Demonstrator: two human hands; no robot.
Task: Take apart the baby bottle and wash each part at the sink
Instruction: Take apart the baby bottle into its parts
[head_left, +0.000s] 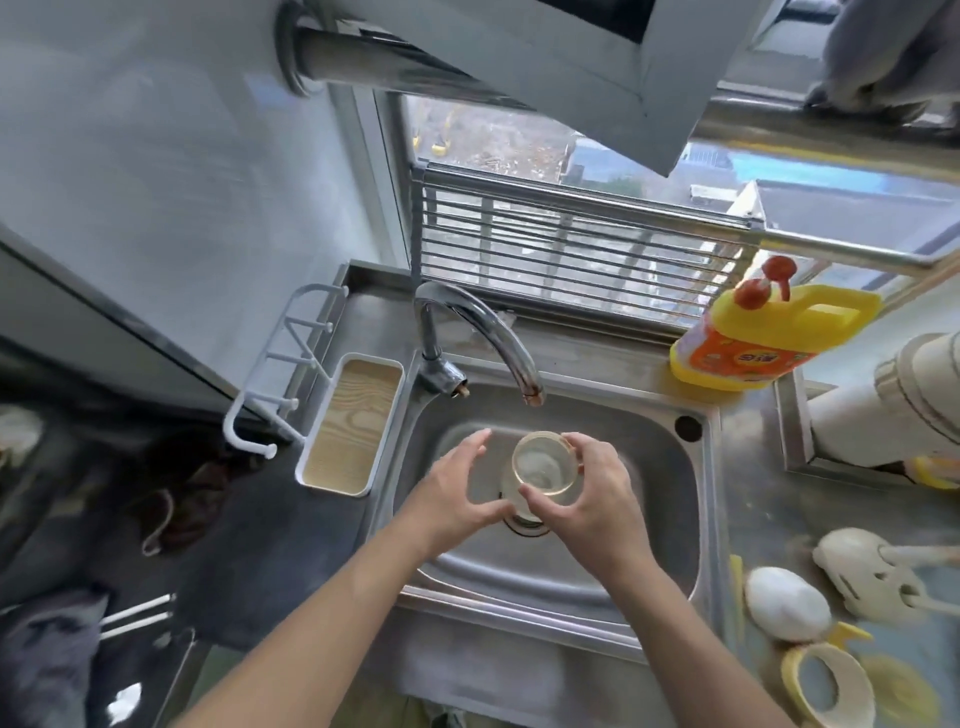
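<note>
Bottle body (545, 465) upright, contents unclear | right hand (587, 488) fingers gripping it | left hand (457, 493) fingers spread wide | over sink (649, 519)

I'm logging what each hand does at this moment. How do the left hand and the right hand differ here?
The right hand grips the clear bottle body by its rim, fingers curled around it; the left hand holds nothing, fingers spread open beside the bottle. The right hand touches the bottle; the left hand appears just short of it. Both are bare and sit over the sink, below the faucet.

Faucet spout (498, 338) overhead — basin (649, 519) open
</note>
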